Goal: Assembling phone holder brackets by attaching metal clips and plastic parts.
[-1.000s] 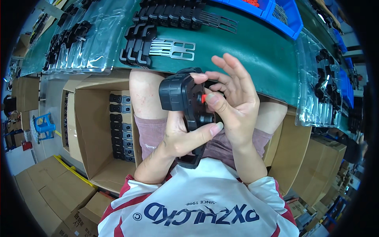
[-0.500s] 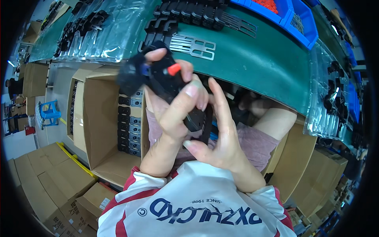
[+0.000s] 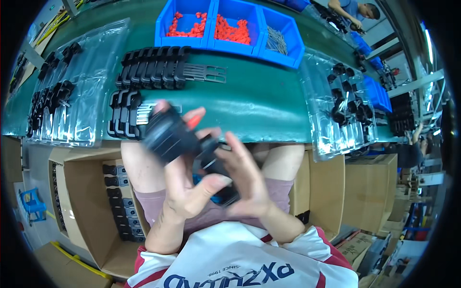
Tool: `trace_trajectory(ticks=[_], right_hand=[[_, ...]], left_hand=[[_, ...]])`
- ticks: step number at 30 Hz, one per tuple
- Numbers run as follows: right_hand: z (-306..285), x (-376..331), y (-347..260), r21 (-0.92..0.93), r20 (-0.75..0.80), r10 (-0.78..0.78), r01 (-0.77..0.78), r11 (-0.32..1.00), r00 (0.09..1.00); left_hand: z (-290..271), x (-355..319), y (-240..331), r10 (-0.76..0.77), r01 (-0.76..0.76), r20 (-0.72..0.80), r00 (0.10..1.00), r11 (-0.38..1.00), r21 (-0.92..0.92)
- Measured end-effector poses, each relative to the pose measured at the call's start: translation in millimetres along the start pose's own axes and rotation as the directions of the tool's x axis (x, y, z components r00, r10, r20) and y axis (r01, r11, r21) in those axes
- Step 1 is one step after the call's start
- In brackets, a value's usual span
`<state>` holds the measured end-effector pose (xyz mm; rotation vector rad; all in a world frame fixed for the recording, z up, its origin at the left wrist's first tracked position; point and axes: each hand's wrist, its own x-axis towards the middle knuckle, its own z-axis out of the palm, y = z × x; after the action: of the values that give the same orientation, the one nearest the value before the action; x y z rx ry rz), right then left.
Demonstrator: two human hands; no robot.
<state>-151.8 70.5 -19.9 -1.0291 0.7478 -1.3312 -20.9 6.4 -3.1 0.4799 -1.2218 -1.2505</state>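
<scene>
Clamped on a black plastic part (image 3: 185, 144), left hand (image 3: 185, 192) and right hand (image 3: 247, 185) meet above the lap.

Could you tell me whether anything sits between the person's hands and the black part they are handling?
Nothing visible does. The left hand is wrapped around the black part, and the right hand touches its lower end from the other side. Both are held above the lap, in front of the green bench.
</scene>
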Motion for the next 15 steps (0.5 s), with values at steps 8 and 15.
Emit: trace_trajectory(ticks=[8, 15], right_hand=[[-161, 112, -132, -0.170, -0.267, -0.267, 0.228, 0.959, 0.926], [-284, 191, -169, -0.820, -0.571, -0.446, -0.464, 0.334, 0.689]], left_hand=[[-69, -17, 23, -0.297, 0.129, 0.352, 0.888, 0.895, 0.428], [-217, -100, 50, -0.360, 0.356, 0.045, 0.932, 0.882, -0.311]])
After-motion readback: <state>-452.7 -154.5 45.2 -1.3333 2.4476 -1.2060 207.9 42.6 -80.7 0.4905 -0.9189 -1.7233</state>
